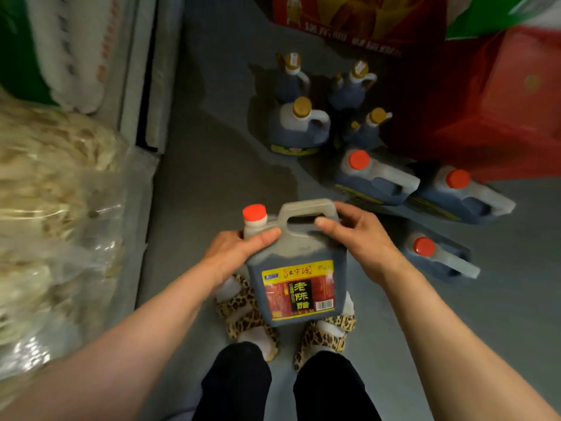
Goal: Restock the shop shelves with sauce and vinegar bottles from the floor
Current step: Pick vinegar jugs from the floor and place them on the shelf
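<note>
The right hand is curling its fingers over the moulded handle of a dark vinegar jug, thumb lying across the front of the grip; the left hand is wrapping the jug's shoulder just below the red cap, thumb pressing on the front face; between them the jug is hanging upright in the air, label facing up toward the camera, above the person's leopard-print slippers; further out on the grey floor, three more red-capped jugs are lying or leaning near each other, and beyond them a cluster of gold-capped bottles is standing beside red cartons; to the left, bagged dried goods are crowding the edge of a shelf, blurred; the risk, as I judge it, is sitting in the grip: the jug looks full and heavy, the left palm is only bracing a smooth shoulder, and if the right fingers are slipping while swinging toward the shelf, it could be dropping onto the feet directly beneath; the packed bags could also be snagging the jug's corner
</note>
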Action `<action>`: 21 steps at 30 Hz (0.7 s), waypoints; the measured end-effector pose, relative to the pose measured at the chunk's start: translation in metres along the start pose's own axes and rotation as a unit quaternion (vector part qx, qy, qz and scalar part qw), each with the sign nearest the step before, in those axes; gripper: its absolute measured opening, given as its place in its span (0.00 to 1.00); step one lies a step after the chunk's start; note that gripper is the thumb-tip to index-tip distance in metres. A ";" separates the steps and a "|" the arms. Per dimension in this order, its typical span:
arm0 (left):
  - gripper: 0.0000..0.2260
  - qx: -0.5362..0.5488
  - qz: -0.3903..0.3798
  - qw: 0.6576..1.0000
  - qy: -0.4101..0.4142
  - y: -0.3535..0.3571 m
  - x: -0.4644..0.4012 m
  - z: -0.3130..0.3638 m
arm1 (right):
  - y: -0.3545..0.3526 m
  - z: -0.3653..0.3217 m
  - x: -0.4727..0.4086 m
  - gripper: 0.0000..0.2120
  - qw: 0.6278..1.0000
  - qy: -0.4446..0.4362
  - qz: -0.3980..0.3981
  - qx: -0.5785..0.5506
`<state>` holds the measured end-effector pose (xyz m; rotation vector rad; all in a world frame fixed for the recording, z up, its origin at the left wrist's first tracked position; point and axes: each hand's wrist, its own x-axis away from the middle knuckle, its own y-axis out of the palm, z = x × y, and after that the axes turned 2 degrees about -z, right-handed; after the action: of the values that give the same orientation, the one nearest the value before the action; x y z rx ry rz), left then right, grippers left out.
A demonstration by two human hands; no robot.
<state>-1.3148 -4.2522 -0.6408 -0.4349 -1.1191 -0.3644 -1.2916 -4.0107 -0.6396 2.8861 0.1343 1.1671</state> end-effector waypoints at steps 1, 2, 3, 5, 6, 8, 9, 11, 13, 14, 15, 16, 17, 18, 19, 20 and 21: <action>0.35 0.032 0.004 0.999 -0.008 -0.005 0.016 0.003 | 0.003 -0.015 0.009 0.21 0.999 0.004 -0.040 0.026; 0.36 0.058 0.008 0.998 -0.014 -0.012 0.030 0.007 | 0.006 -0.031 0.018 0.27 0.996 0.006 -0.072 0.044; 0.37 0.079 0.010 0.997 -0.016 -0.020 0.045 0.013 | 0.009 -0.049 0.025 0.33 0.994 0.004 -0.097 0.054; 0.38 0.111 0.012 0.994 -0.021 -0.036 0.075 0.030 | 0.018 -0.088 0.040 0.42 0.990 -0.006 -0.119 0.073; 0.38 0.124 0.013 0.992 -0.020 -0.045 0.092 0.040 | 0.023 -0.110 0.047 0.45 0.988 -0.016 -0.126 0.086; 0.37 0.147 0.022 0.989 -0.007 -0.063 0.126 0.060 | 0.033 -0.158 0.063 0.48 0.983 -0.040 -0.142 0.109; 0.37 0.159 0.028 0.987 0.003 -0.073 0.144 0.070 | 0.039 -0.181 0.071 0.49 0.980 -0.053 -0.149 0.123; 0.38 0.182 0.037 0.982 0.026 -0.097 0.175 0.090 | 0.051 -0.229 0.087 0.50 0.973 -0.085 -0.152 0.152; 0.44 0.206 0.043 0.977 0.046 -0.122 0.210 0.113 | 0.064 -0.277 0.104 0.49 0.967 -0.118 -0.146 0.171; 0.46 0.213 0.047 0.974 0.056 -0.135 0.228 0.125 | 0.071 -0.300 0.113 0.49 0.965 -0.133 -0.139 0.176; 0.45 0.218 0.049 0.972 0.071 -0.149 0.248 0.139 | 0.078 -0.323 0.124 0.49 0.964 -0.147 -0.132 0.180; 0.42 0.222 0.051 0.970 0.089 -0.162 0.270 0.153 | 0.086 -0.347 0.137 0.50 0.962 -0.162 -0.126 0.181; 0.39 0.224 0.059 0.967 0.108 -0.176 0.293 0.168 | 0.093 -0.369 0.150 0.50 0.959 -0.182 -0.120 0.181; 0.37 0.224 0.071 0.964 0.124 -0.189 0.317 0.183 | 0.099 -0.392 0.163 0.50 0.956 -0.202 -0.112 0.180; 0.37 0.219 0.084 0.962 0.143 -0.202 0.340 0.197 | 0.106 -0.414 0.177 0.50 0.953 -0.224 -0.107 0.175; 0.40 0.214 0.098 0.958 0.165 -0.215 0.362 0.211 | 0.113 -0.435 0.191 0.49 0.950 -0.241 -0.102 0.168; 0.42 0.209 0.112 0.952 0.192 -0.227 0.384 0.224 | 0.119 -0.457 0.204 0.48 0.947 -0.260 -0.100 0.161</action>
<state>-1.4489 -4.3577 -0.1721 -0.1040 -0.7283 -0.0027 -1.4546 -4.1146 -0.1630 3.2385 0.6337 0.3521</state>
